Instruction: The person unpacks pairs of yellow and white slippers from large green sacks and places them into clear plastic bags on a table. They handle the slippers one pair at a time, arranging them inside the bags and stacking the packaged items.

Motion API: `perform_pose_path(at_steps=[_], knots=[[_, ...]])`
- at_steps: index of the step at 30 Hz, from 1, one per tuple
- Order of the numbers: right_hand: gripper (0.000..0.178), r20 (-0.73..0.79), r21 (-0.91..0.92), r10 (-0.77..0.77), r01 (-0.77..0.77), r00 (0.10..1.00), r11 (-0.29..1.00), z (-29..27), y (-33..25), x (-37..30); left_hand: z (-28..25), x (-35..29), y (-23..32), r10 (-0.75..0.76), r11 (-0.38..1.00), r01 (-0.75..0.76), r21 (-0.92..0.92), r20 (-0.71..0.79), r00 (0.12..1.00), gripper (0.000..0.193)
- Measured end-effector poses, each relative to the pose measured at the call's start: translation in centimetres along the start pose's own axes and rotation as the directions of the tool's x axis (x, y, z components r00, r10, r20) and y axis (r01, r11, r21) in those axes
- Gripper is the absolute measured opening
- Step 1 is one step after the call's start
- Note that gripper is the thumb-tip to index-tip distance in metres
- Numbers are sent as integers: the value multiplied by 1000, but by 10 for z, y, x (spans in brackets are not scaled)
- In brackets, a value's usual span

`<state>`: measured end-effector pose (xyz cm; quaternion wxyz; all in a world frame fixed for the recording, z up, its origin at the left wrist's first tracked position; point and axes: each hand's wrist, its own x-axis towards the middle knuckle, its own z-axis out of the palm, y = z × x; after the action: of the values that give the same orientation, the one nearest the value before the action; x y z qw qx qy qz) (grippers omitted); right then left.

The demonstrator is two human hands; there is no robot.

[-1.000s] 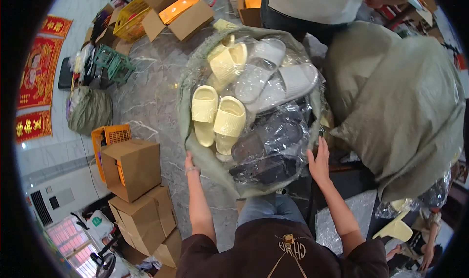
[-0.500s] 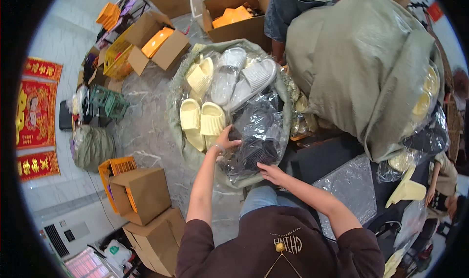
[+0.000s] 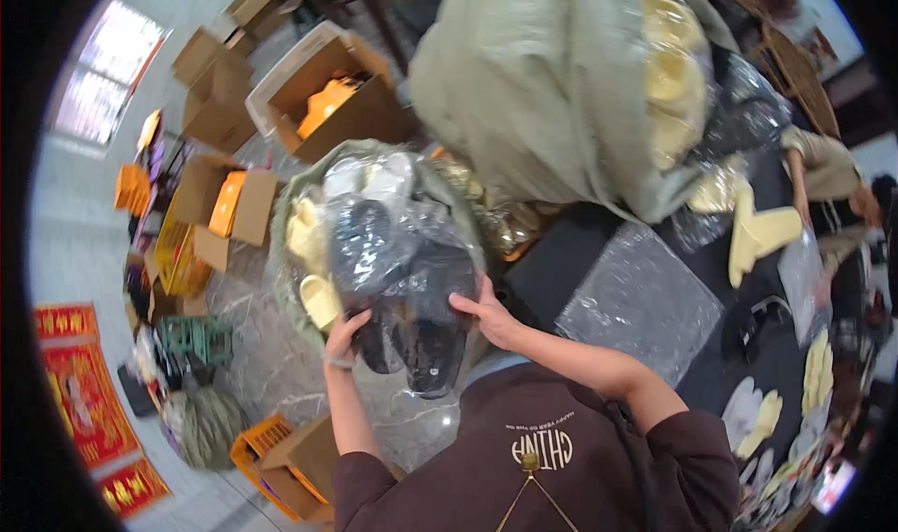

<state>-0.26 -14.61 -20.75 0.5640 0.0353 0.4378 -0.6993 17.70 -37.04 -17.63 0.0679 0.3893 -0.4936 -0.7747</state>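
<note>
Landmark for all positions: the open grey-green woven sack in front of the person.

Item in hand: dark, closed-toe-shaped slippers in glossy clear plastic, located over the sack's mouth, their lower end projecting past its near rim. The exact count cannot be told through the reflections.

Hands: the left hand grips the wrapped slippers at their left edge, near the sack's near rim. The right hand clasps their right edge, thumb laid across the upper face. Some fingers are hidden behind the plastic.

Progress, as judged: the dark slippers appear picked up but not yet set down. Whether they touch the contents beneath cannot be told. Left inside the sack are pale yellow ribbed slippers on its left and light grey slippers toward its far side. Right of the sack, a flat clear plastic package lies on a black tabletop, apart from both hands.
</note>
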Motion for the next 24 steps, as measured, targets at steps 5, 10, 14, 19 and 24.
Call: perform_pose_path(at_steps=[5,10,14,19,24], knots=[[112,80,-212,-480,486,874,848,-66,-55,-71,105,-5,0,50,989,-28,-147,153,987,42],[79,-328,-406,-595,460,733,790,-157,-118,-185,266,-13,-27,-208,938,316,-142,499,841,37],[63,-343,-501,-569,367,747,784,-256,-142,-251,352,-61,-91,-274,909,412,-67,651,708,30],[49,-250,-732,-538,206,805,649,-353,-152,-255,388,-65,-197,-587,661,740,125,700,407,26],[34,-319,-908,-804,80,502,410,-366,-147,-253,394,-61,-247,-849,416,850,323,472,237,27]])
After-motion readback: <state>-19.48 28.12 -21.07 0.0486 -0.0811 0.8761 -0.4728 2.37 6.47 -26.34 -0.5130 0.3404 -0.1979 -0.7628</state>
